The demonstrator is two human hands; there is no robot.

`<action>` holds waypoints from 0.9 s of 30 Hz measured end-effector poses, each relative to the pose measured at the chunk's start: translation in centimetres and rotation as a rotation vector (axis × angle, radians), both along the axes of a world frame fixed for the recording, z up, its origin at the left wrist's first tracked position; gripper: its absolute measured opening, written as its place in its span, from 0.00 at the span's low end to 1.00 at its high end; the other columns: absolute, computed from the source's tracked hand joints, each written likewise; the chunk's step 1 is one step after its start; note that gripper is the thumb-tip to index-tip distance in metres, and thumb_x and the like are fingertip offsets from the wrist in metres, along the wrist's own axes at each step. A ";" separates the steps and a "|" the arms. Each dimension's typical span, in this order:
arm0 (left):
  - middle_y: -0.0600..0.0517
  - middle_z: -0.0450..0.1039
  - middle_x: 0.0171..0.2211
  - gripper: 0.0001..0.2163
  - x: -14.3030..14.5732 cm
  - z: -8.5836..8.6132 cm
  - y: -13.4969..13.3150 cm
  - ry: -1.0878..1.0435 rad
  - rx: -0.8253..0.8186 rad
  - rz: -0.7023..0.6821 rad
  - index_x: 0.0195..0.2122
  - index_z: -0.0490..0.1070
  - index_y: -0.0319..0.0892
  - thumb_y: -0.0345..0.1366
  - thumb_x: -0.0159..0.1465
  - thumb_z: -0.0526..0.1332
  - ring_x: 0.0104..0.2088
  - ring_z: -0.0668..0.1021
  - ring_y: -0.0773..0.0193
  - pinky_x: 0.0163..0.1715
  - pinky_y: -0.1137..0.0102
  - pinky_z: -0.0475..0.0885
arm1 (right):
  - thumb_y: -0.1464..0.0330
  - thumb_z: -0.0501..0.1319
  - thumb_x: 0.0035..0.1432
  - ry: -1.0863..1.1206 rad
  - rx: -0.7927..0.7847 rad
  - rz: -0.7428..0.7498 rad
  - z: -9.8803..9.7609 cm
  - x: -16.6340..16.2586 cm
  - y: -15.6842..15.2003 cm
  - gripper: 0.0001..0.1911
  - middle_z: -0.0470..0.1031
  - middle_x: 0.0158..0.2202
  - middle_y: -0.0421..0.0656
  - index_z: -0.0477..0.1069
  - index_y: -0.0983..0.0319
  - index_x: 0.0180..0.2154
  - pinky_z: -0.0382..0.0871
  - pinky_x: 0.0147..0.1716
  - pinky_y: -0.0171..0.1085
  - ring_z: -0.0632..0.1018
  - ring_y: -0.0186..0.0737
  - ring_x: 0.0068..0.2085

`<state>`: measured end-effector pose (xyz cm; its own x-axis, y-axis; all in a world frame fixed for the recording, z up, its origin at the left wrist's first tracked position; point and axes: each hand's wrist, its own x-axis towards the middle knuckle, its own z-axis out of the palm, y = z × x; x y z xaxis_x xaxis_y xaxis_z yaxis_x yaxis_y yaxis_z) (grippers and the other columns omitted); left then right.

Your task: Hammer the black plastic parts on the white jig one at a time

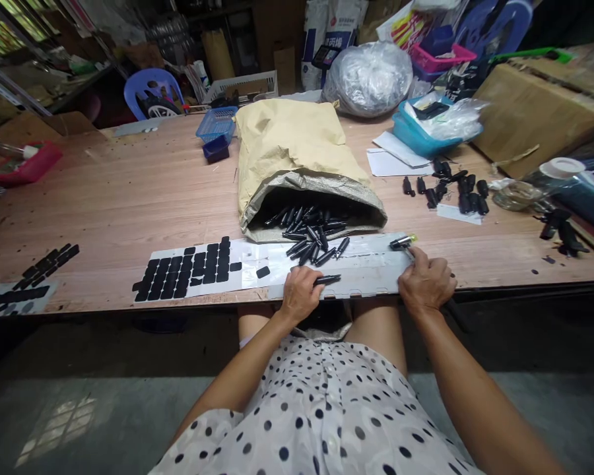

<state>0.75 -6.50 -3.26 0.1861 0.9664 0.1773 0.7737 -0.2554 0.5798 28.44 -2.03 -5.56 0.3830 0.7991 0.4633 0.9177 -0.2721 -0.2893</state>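
My left hand [299, 290] is closed on a slim black pointed part [328, 280], pressed near the front edge of the grey-white board [371, 264]. My right hand [427, 280] grips a small hammer [400, 243], whose shiny head with a yellow end lies over the board's right side; its dark handle runs back under the hand past the table edge. Between and beyond the hands, several loose black parts [321, 254] spill from the mouth of a yellow paper sack [292, 138]. Rows of black rounded pads [178, 270] lie on the board's left end.
Black fittings [468, 194] are scattered at the right, below a turquoise basket [426, 125] and a cardboard box [539, 119]. Behind the sack stand a blue basket [216, 123] and a clear plastic bundle [369, 79]. More black strips [47, 264] lie far left.
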 end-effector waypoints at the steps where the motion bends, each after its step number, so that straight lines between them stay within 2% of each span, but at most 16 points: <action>1: 0.49 0.78 0.42 0.08 0.1 -0.1 0.2 -0.011 0.012 0.024 0.45 0.78 0.49 0.35 0.64 0.67 0.45 0.76 0.53 0.47 0.58 0.73 | 0.71 0.56 0.62 0.000 -0.004 -0.002 0.0 0.0 0.0 0.19 0.65 0.36 0.47 0.79 0.57 0.50 0.44 0.33 0.41 0.63 0.42 0.34; 5: 0.49 0.75 0.39 0.05 -0.7 -0.1 2.1 -0.092 0.067 0.184 0.43 0.77 0.47 0.36 0.66 0.66 0.43 0.76 0.55 0.47 0.60 0.73 | 0.71 0.56 0.62 -0.011 0.002 -0.012 -0.1 -0.1 0.1 0.19 0.66 0.37 0.48 0.80 0.58 0.49 0.44 0.33 0.41 0.63 0.42 0.34; 9: 0.49 0.74 0.40 0.04 -1.6 0.0 4.4 -0.089 0.014 0.314 0.41 0.77 0.47 0.32 0.65 0.66 0.46 0.77 0.54 0.49 0.59 0.74 | 0.72 0.55 0.62 -0.018 0.016 -0.007 -0.2 -0.2 0.1 0.19 0.66 0.37 0.48 0.80 0.59 0.49 0.44 0.33 0.41 0.63 0.43 0.34; 12: 0.49 0.73 0.41 0.05 -1.8 -0.2 5.0 -0.070 0.004 0.317 0.39 0.76 0.46 0.30 0.62 0.67 0.47 0.76 0.53 0.49 0.59 0.73 | 0.72 0.55 0.63 -0.025 0.010 -0.001 -0.2 -0.1 0.1 0.19 0.67 0.38 0.49 0.81 0.59 0.49 0.44 0.33 0.41 0.63 0.43 0.34; 18: 0.49 0.76 0.39 0.06 -1.8 -0.3 4.6 0.010 0.026 0.344 0.37 0.75 0.47 0.28 0.61 0.67 0.46 0.76 0.52 0.47 0.58 0.72 | 0.72 0.56 0.62 -0.040 0.005 -0.009 -0.3 -0.2 0.1 0.19 0.68 0.38 0.49 0.81 0.58 0.50 0.43 0.33 0.41 0.63 0.43 0.34; 22: 0.51 0.77 0.37 0.08 -2.1 -0.3 4.7 -0.021 0.076 0.337 0.36 0.75 0.47 0.27 0.59 0.68 0.43 0.76 0.54 0.46 0.60 0.73 | 0.72 0.57 0.62 -0.034 0.009 -0.024 -0.5 -0.2 0.2 0.18 0.67 0.38 0.48 0.81 0.58 0.49 0.43 0.33 0.41 0.63 0.42 0.34; 25: 0.51 0.76 0.36 0.10 -2.3 0.0 4.2 -0.091 0.153 0.322 0.40 0.77 0.46 0.26 0.59 0.68 0.41 0.77 0.55 0.45 0.60 0.74 | 0.72 0.57 0.63 -0.032 -0.001 -0.029 -0.5 -0.3 0.2 0.18 0.67 0.38 0.48 0.80 0.58 0.50 0.43 0.33 0.41 0.63 0.42 0.34; 27: 0.51 0.76 0.36 0.12 -2.1 0.2 3.2 -0.152 0.214 0.257 0.45 0.78 0.45 0.27 0.60 0.68 0.41 0.77 0.56 0.46 0.61 0.75 | 0.73 0.57 0.63 -0.033 -0.010 -0.031 -0.4 -0.3 0.2 0.18 0.68 0.38 0.48 0.80 0.58 0.50 0.43 0.34 0.41 0.64 0.42 0.35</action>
